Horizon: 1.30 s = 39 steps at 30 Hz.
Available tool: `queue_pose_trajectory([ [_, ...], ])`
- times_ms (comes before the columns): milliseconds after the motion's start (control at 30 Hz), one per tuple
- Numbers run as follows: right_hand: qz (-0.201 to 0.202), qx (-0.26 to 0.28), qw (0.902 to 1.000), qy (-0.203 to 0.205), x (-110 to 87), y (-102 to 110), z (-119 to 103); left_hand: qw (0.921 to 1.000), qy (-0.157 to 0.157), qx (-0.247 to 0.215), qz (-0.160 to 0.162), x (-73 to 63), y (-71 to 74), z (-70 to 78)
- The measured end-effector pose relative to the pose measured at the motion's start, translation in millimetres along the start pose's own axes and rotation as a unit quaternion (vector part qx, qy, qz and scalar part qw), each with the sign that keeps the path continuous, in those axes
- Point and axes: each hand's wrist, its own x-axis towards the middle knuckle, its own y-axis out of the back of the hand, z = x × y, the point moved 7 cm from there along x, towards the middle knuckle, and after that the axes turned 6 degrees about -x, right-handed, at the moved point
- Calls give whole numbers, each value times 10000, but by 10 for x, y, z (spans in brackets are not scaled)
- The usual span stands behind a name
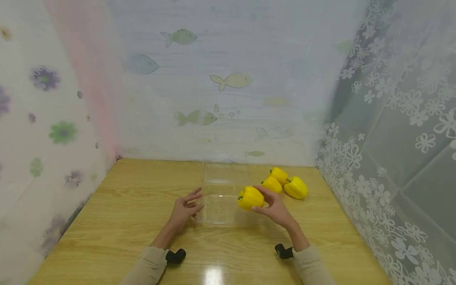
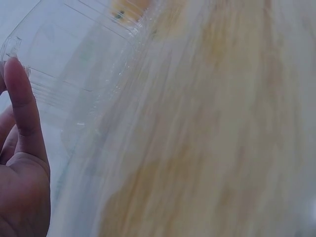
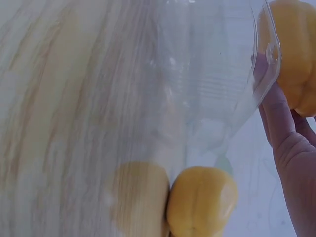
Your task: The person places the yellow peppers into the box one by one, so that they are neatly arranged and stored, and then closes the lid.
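Two hands at a clear plastic container, one holding a yellow bell pepper.
At the bottom of the head view, black angular wrist-mounted devices (image 1: 176, 256) jut from beige sleeves (image 1: 145, 266). Left of centre, the left hand (image 1: 185, 208) has its fingers loosely spread, fingertips at the left edge of the transparent, rectangular plastic container (image 1: 215, 209), which rests on the light wood-grain table (image 1: 142, 194). Right of centre, the right hand (image 1: 272, 204) pinches a glossy, rounded yellow bell pepper (image 1: 250, 198) between thumb and fingers, near the container's right rim. Beyond, at centre right, three similar yellow bell peppers (image 1: 296, 187) lie clustered. Pale fish-printed sheeting (image 1: 231, 59) fills the upper centre.
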Motion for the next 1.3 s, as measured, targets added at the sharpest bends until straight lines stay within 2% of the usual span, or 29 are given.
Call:
queue_pose_trajectory([
  [300,-99,-353,9993,-43,106,-144,-5,9999,-66,67,43,-3,-9,10],
  [433,-130,-354,9993,-4,156,-227,-21,9998,-143,130,39,-8,-7,6],
  [833,-105,-627,9976,-271,256,-344,10,9996,-247,148,36,5,0,-18],
  [1300,-197,-383,9985,-326,334,-453,13,9996,-275,-47,57,4,-12,-22],
])
